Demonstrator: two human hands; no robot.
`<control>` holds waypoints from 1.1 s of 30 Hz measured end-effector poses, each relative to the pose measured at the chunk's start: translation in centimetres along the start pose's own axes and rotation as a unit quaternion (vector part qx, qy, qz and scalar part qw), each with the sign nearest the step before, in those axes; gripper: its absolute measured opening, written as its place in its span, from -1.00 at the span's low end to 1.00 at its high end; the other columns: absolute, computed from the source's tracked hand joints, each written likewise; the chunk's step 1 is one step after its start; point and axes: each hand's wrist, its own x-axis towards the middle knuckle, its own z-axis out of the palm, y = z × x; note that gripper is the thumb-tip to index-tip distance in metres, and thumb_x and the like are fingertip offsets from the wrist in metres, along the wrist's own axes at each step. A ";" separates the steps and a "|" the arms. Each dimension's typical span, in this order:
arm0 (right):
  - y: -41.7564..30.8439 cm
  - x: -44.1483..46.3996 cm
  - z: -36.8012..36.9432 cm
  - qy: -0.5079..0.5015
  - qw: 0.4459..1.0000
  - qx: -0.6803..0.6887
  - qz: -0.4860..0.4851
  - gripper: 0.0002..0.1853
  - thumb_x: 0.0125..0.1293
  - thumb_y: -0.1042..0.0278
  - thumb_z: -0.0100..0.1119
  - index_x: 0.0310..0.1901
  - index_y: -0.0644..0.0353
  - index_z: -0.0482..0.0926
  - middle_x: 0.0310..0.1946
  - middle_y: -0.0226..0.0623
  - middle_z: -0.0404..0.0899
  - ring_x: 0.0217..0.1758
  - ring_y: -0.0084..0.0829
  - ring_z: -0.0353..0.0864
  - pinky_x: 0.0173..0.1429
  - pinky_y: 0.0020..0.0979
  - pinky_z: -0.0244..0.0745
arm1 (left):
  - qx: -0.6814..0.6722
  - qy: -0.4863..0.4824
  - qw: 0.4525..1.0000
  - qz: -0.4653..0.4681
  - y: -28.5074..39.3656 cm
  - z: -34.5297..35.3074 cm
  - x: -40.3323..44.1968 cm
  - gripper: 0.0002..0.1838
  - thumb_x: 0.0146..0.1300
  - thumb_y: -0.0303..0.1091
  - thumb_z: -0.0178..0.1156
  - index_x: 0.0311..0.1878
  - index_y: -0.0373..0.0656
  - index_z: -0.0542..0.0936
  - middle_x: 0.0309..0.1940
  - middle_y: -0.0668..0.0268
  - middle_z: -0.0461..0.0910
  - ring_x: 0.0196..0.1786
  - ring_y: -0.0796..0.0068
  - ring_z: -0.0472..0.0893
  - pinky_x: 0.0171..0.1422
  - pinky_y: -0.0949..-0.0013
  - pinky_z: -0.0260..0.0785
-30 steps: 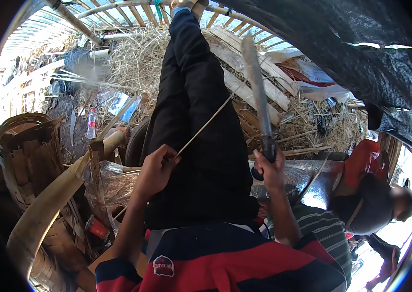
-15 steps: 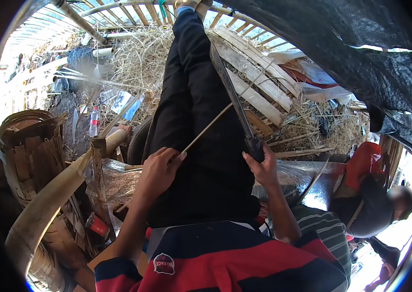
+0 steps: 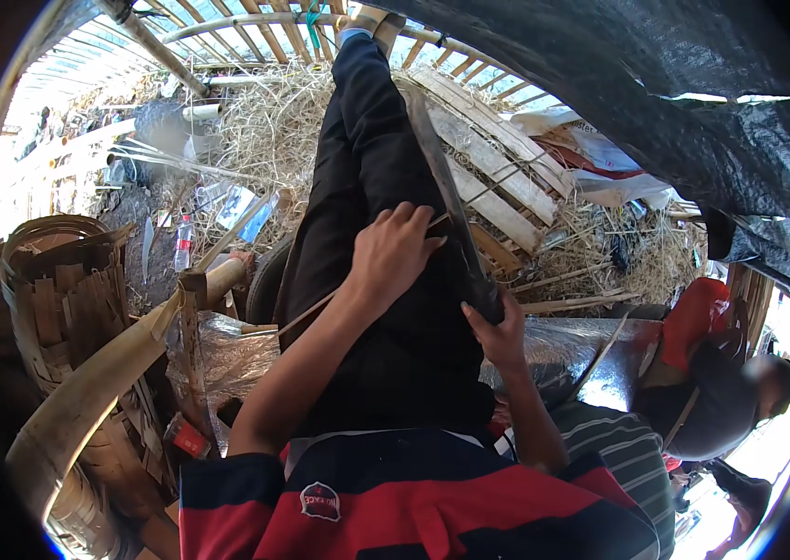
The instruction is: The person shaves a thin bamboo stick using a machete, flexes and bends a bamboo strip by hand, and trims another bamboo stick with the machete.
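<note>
My left hand (image 3: 395, 247) is closed around a thin bamboo strip (image 3: 306, 315) above my outstretched legs. Behind the hand, the strip slants down to the left under my forearm; its other part reaches the blade just beyond my fingers. In my right hand (image 3: 505, 334) is the dark handle of a machete (image 3: 444, 173). The long blade points forward and slightly left, resting along or just above my right leg; whether it touches the leg I cannot tell.
Rolled bamboo sheets (image 3: 68, 289) and a thick bamboo pole (image 3: 91, 392) stand at the left. Ahead lie straw (image 3: 269, 117) and wooden slats (image 3: 484, 201). Black plastic sheeting (image 3: 675, 56) hangs at the upper right. Another person (image 3: 712, 401) sits at the right.
My left hand has moved forward and right, close to the machete blade, and more of the strip now shows behind it. My right hand and the machete have barely shifted.
</note>
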 end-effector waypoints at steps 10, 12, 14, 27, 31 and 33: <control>-1.6 -1.7 -1.5 0.107 0.977 0.183 0.030 -0.83 0.28 0.50 0.25 -0.27 0.17 0.40 -0.64 -0.52 0.33 -0.72 -0.71 0.24 -0.61 -0.57 0.13 | 0.066 -0.049 0.996 0.035 -0.5 1.1 4.7 -0.80 0.26 -0.20 0.25 -0.25 -0.13 0.65 -0.30 0.21 0.63 -0.24 0.11 0.67 -0.16 0.08 0.53; -1.5 -1.9 -1.8 0.135 0.967 0.214 0.038 -0.83 0.29 0.52 0.23 -0.23 0.19 0.38 -0.65 -0.53 0.30 -0.72 -0.70 0.22 -0.62 -0.57 0.10 | 0.051 -0.013 0.998 0.028 0.4 -3.6 5.9 -0.79 0.31 -0.18 0.20 -0.25 -0.11 0.66 -0.32 0.19 0.66 -0.27 0.10 0.69 -0.16 0.08 0.54; -1.0 -2.4 -2.2 0.147 0.965 0.212 0.040 -0.83 0.29 0.51 0.23 -0.22 0.19 0.39 -0.64 -0.52 0.31 -0.72 -0.71 0.23 -0.62 -0.57 0.10 | 0.073 0.068 0.995 0.027 2.0 -10.0 6.8 -0.83 0.33 -0.21 0.20 -0.22 -0.06 0.69 -0.32 0.17 0.68 -0.25 0.10 0.70 -0.17 0.13 0.53; -0.1 -3.3 -1.2 0.112 0.975 0.183 0.061 -0.82 0.26 0.45 0.25 -0.22 0.18 0.41 -0.62 -0.49 0.33 -0.71 -0.70 0.26 -0.63 -0.56 0.14 | 0.152 0.102 0.983 0.026 2.2 -34.0 -5.4 -0.82 0.26 -0.48 0.27 -0.10 -0.30 0.62 -0.29 0.28 0.61 -0.16 0.48 0.58 -0.01 0.44 0.40; -0.6 -3.1 -1.0 0.091 0.977 0.187 0.055 -0.79 0.27 0.41 0.32 -0.18 0.19 0.46 -0.61 -0.54 0.36 -0.69 -0.72 0.31 -0.63 -0.59 0.19 | 0.109 0.402 0.907 -0.059 -1.1 -38.9 -9.9 -0.71 0.33 -0.40 0.22 0.06 -0.31 0.61 -0.19 0.27 0.62 -0.10 0.49 0.59 0.07 0.48 0.41; -0.5 -3.0 -0.9 0.080 0.980 0.173 0.048 -0.78 0.26 0.39 0.33 -0.18 0.19 0.46 -0.61 -0.55 0.36 -0.70 -0.73 0.30 -0.65 -0.59 0.18 | 0.091 0.496 0.863 -0.025 -0.2 -38.7 -10.2 -0.71 0.34 -0.34 0.24 0.02 -0.34 0.63 -0.24 0.26 0.65 -0.13 0.52 0.60 0.00 0.45 0.42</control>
